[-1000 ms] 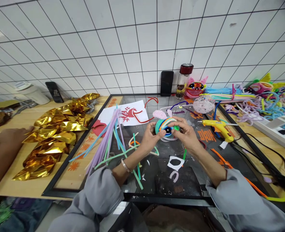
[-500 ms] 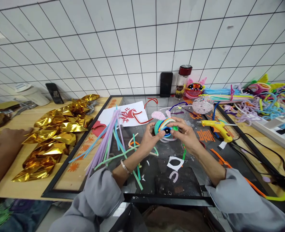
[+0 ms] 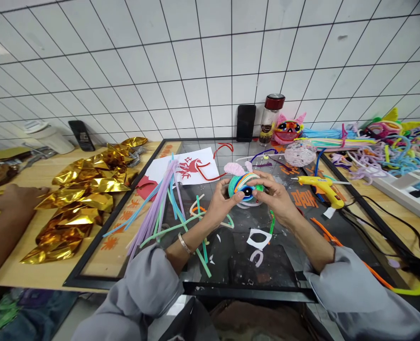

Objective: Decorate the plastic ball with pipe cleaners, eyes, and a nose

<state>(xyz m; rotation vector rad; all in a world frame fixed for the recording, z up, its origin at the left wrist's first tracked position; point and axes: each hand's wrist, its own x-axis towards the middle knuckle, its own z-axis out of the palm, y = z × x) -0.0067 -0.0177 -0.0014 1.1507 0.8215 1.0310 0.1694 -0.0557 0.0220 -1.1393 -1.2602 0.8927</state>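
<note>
1. Nearest, on the black-framed panel (image 3: pixel 249 290): white paper cutout (image 3: pixel 262 246) with an oval hole, lilac curl (image 3: pixel 260 258) just on its near side.
2. Bundle of lilac, blue and green pipe cleaners (image 3: pixel 152 213) lay fanned out to my left, near ends by my sleeve.
3. My left hand (image 3: pixel 221 199) was clamped on the left side of the multicoloured pipe-cleaner piece (image 3: pixel 235 183), thumb beside its glossy black eye (image 3: pixel 247 192).
4. My right hand (image 3: pixel 276 196) gripped the other side, fingers over the top, thumb by the eye. Piece sat between both hands over mid-panel; couldn't tell if it touched the surface.
5. Yellow glue gun (image 3: pixel 322 188) lay right of my right hand, nozzle left.
6. Far left, a co-worker's hand (image 3: pixel 16 201) was beside crumpled gold foil (image 3: pixel 78 215).
7. Beyond my hands: white sheet with red paper-cut (image 3: pixel 203 161), whitish openwork ball (image 3: pixel 300 153).
8. Farthest, by the tiled wall (image 3: pixel 217 90): upright phone (image 3: pixel 246 123), red-capped bottle (image 3: pixel 271 118).
</note>
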